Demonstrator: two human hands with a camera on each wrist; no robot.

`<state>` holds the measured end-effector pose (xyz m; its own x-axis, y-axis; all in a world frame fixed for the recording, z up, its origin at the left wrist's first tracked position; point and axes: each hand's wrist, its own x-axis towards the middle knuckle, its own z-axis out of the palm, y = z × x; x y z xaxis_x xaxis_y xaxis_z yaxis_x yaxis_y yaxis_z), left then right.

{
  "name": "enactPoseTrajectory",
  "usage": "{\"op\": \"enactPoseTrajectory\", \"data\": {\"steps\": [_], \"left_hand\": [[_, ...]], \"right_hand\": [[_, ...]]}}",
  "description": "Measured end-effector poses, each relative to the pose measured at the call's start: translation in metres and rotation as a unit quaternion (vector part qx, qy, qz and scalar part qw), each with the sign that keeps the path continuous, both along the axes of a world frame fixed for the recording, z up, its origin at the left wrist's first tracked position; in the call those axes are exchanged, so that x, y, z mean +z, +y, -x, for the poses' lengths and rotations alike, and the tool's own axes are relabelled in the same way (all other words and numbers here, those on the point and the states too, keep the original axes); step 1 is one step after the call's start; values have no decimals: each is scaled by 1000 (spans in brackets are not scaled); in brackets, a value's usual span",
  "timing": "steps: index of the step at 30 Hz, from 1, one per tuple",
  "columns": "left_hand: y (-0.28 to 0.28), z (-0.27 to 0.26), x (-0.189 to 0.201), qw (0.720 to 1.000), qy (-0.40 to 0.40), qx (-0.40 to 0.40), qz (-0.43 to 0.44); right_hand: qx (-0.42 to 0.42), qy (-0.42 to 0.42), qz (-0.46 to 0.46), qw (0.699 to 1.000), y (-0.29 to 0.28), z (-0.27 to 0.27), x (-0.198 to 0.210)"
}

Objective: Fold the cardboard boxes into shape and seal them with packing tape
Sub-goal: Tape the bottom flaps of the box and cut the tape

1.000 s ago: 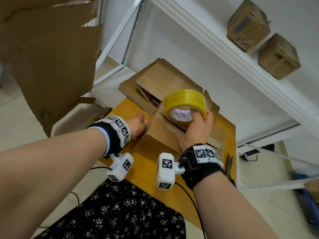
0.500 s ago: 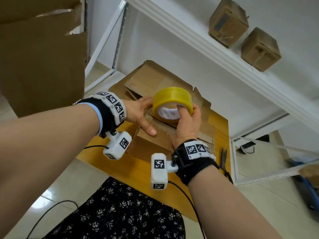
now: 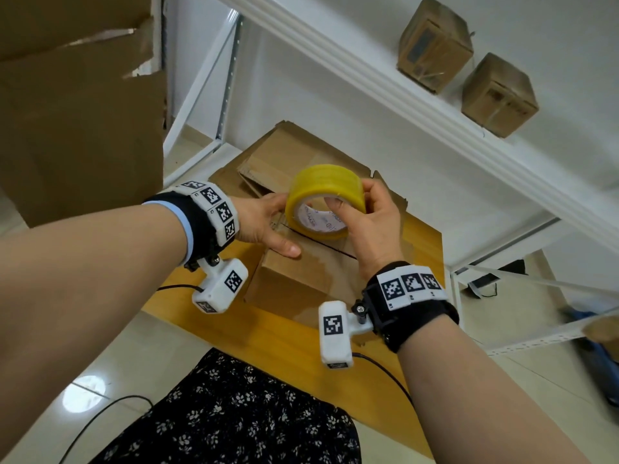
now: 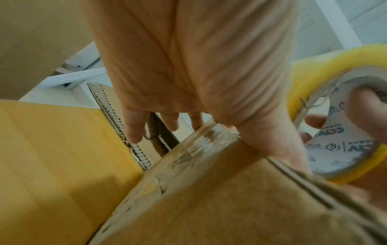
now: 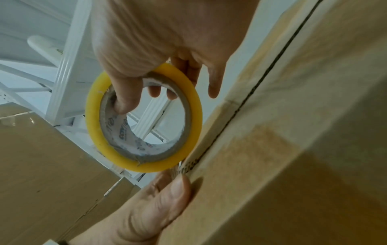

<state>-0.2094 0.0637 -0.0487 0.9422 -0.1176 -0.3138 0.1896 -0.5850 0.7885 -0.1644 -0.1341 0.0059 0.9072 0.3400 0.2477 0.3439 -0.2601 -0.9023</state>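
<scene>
The right hand (image 3: 368, 226) grips the yellow tape roll (image 3: 324, 199) (thumb hooked inside its core), holding it against the top seam of the folded cardboard box (image 3: 301, 279) on the wooden table (image 3: 268, 333). The left hand (image 3: 264, 226) lies flat, fingers straight, pressing the box's left top edge, just beside flattened cardboard (image 3: 268, 162)

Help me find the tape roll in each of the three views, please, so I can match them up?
Head: tape roll sits at centre, held by the right hand above the box.
Left wrist: at the right edge, partly cut off.
Right wrist: left of centre, thumb hooked through its core.
Shared landmark: the dark seam between the box flaps, running just beside the roll.
</scene>
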Motion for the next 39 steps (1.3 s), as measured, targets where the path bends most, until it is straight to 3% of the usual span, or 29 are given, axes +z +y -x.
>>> {"op": "enactPoseTrajectory", "data": {"steps": [13,25,31,39], "left_hand": [[-4,-1,-1,1000,-3,-21,0],[-6,1,5,999,5,-34,20],[-6,-1,4,999,15,-31,28],[-6,-2,2,999,14,-28,44]], "right_hand": [[27,35,19,999,-34,0,0],[63,23,104,992,-75,-15,16],[179,-61,238,953,-82,-14,34],[161,-96,285,940,-90,-22,48]]}}
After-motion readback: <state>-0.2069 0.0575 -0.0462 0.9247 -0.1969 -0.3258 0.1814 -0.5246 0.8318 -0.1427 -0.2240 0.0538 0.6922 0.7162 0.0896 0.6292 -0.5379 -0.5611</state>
